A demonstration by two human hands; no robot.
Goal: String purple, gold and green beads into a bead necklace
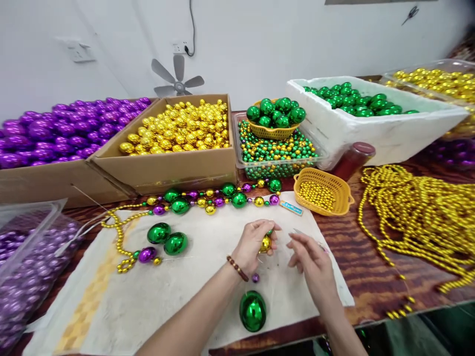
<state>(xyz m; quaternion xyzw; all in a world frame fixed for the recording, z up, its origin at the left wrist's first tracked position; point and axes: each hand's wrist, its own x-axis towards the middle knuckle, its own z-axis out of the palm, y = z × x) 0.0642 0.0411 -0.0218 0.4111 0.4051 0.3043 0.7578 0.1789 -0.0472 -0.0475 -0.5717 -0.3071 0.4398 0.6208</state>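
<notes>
My left hand (254,244) is closed on a gold bead (264,244), with a small green bead (270,232) against it at the fingertips. To its right, my right hand (309,257) hovers over the white cloth (208,277) with fingers bent and apart. A pointed metal tip (298,231) shows behind its fingers; whether the hand touches it I cannot tell. Below my left hand lie a small purple bead (255,278) and a large green bead (253,311). A strand of green, purple and gold beads (218,201) runs along the cloth's back edge.
Two loose green beads (166,238) lie left on the cloth. Behind stand a carton of gold beads (166,168), a clear tub (280,165) and a white foam box (378,138). An orange basket (322,193) and gold bead strings (419,212) are at right.
</notes>
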